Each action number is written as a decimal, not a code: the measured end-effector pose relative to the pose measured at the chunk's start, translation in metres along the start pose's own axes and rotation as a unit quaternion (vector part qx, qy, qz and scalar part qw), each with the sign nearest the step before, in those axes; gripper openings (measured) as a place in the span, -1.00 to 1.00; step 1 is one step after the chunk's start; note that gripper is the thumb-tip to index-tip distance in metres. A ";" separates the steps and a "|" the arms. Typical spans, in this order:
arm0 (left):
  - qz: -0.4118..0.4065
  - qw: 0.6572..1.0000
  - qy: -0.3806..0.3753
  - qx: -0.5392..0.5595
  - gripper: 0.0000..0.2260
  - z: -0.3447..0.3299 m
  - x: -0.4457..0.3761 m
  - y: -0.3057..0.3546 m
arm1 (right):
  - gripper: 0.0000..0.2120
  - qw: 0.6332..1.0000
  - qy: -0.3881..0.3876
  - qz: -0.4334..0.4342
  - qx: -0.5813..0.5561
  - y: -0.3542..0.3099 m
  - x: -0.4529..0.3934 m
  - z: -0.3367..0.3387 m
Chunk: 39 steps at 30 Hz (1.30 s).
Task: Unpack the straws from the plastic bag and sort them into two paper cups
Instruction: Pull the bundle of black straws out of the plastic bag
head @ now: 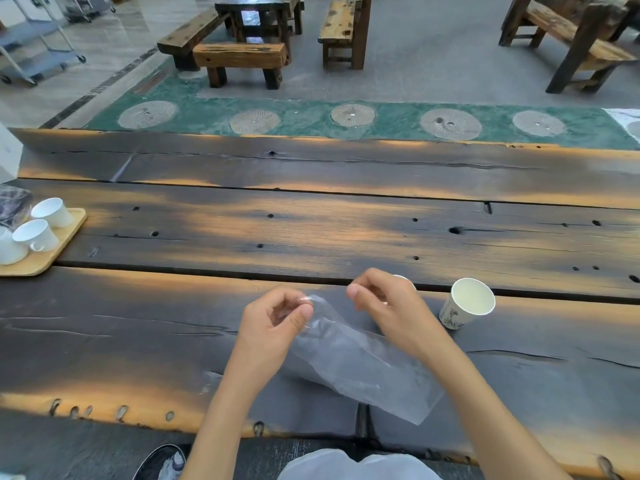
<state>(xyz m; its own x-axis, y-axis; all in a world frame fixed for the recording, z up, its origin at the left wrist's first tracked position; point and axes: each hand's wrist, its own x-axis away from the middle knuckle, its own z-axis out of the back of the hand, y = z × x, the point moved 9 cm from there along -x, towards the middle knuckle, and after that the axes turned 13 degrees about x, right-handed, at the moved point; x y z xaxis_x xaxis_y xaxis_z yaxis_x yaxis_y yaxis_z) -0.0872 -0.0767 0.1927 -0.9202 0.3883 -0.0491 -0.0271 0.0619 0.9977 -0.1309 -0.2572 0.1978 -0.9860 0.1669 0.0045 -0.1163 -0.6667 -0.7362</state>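
Note:
A long clear plastic bag (360,368) lies slanted on the dark wooden table (311,230), its far end lifted. My left hand (277,317) pinches that upper end between thumb and fingers. My right hand (384,303) hovers just right of the bag's mouth, fingers curled with fingertips pinched together; whether it grips the film is unclear. The bag looks nearly transparent and I cannot make out straws inside. One white paper cup (467,303) stands upright to the right. A second paper cup (403,279) shows only as a rim behind my right hand.
A wooden tray (52,251) with white ceramic cups (36,235) sits at the table's left edge, beside a crumpled plastic wrapper (14,206). Wooden benches (242,60) and a green carpet strip lie beyond the table. My shoe and knees show below the near edge.

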 end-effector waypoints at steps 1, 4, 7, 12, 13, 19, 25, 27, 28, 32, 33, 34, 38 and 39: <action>0.002 1.000 0.018 0.011 -0.97 0.005 0.000 -0.001 | -0.80 1.000 -0.001 -0.030 -0.006 0.015 0.002 0.007; 0.015 0.997 0.062 0.043 -0.94 0.019 0.000 -0.006 | -0.84 0.994 0.010 -0.101 -0.048 0.067 0.014 0.029; 0.027 0.991 0.097 0.085 -0.89 0.030 0.000 -0.015 | -0.37 0.969 0.018 -0.144 -0.199 0.110 0.031 0.029; 0.055 0.977 0.133 0.160 -0.92 0.037 -0.001 -0.030 | -0.43 0.939 -0.037 -0.166 -0.300 0.134 0.045 -0.013; 0.061 0.972 0.140 0.176 -0.92 0.037 -0.001 -0.033 | -0.58 0.942 -0.047 -0.171 -0.284 0.135 0.046 -0.021; 0.085 0.951 0.178 0.240 -0.91 0.050 0.000 -0.043 | -0.82 0.946 0.016 -0.149 -0.289 0.124 0.039 -0.020; 0.078 0.967 0.191 0.147 -0.92 0.063 0.000 -0.036 | -0.76 0.956 0.031 -0.118 -0.266 0.100 0.029 0.004; 0.052 0.985 0.165 0.020 -0.71 0.062 -0.003 -0.023 | -0.79 0.959 0.021 -0.106 -0.264 0.091 0.029 0.008; 0.033 0.989 0.143 -0.037 -0.63 0.059 -0.005 -0.017 | -0.81 0.960 0.018 -0.098 -0.261 0.087 0.028 0.010; -0.100 0.968 0.047 -0.225 -0.63 0.040 -0.013 0.010 | -0.85 0.964 0.007 -0.077 -0.254 0.075 0.027 0.012; -0.140 0.950 0.025 -0.278 -0.68 0.034 -0.014 0.015 | -0.85 0.965 0.005 -0.076 -0.250 0.072 0.027 0.012; -0.169 0.931 0.010 -0.324 -0.73 0.029 -0.013 0.017 | -0.84 0.967 0.004 -0.076 -0.245 0.070 0.028 0.013; -0.210 0.892 -0.016 -0.400 -0.65 0.013 -0.011 0.018 | -0.80 0.971 0.002 -0.074 -0.226 0.062 0.029 0.016; -0.219 0.890 -0.032 -0.398 -0.64 0.007 -0.010 0.019 | -0.80 0.973 -0.002 -0.073 -0.219 0.060 0.030 0.015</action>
<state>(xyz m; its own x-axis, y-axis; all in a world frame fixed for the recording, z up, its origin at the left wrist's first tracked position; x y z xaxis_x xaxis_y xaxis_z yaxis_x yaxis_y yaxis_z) -0.0760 -0.0728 0.2121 -0.7295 0.5405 -0.4190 -0.6699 -0.4413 0.5970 -0.1689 -0.3037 0.1638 -0.9631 0.2342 0.1325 -0.1939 -0.2627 -0.9452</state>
